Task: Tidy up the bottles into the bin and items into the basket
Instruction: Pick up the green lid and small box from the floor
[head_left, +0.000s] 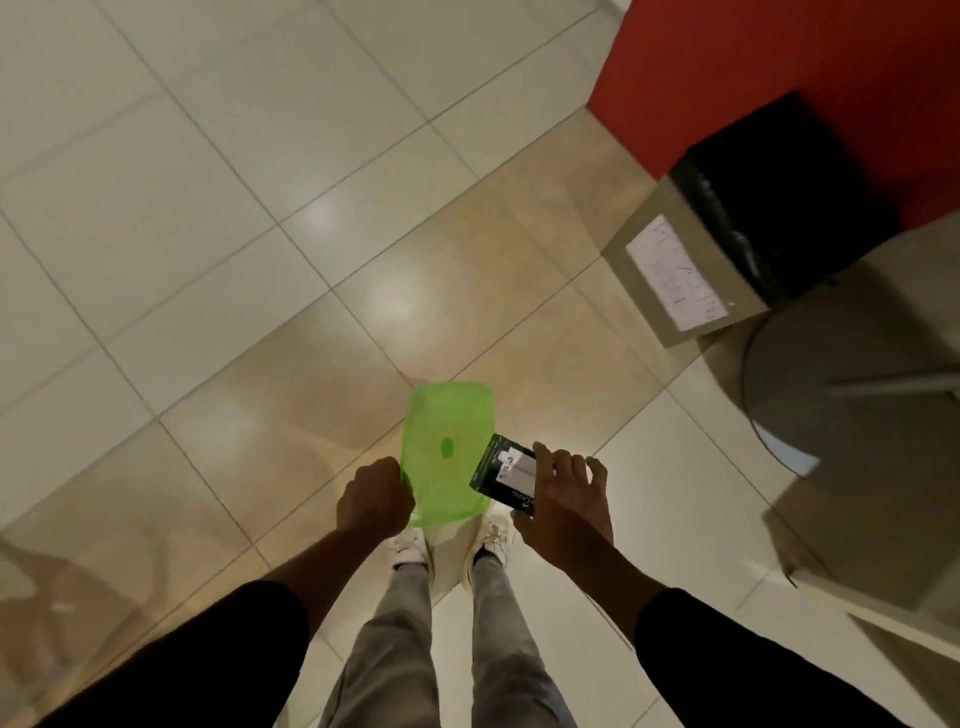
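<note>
Over the floor (260, 260), the left hand (374, 499) grips the green basket (447, 441); the right hand (566, 504) holds a dark box (506, 475), its writing too blurry to read.

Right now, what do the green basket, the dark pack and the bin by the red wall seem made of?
Green basket: translucent plastic; the floor shows through it. Dark pack: probably printed card, given its flat faces and sharp edges. Bin: matte brown cardboard with a white paper label and a black liner, likely plastic film.
</note>
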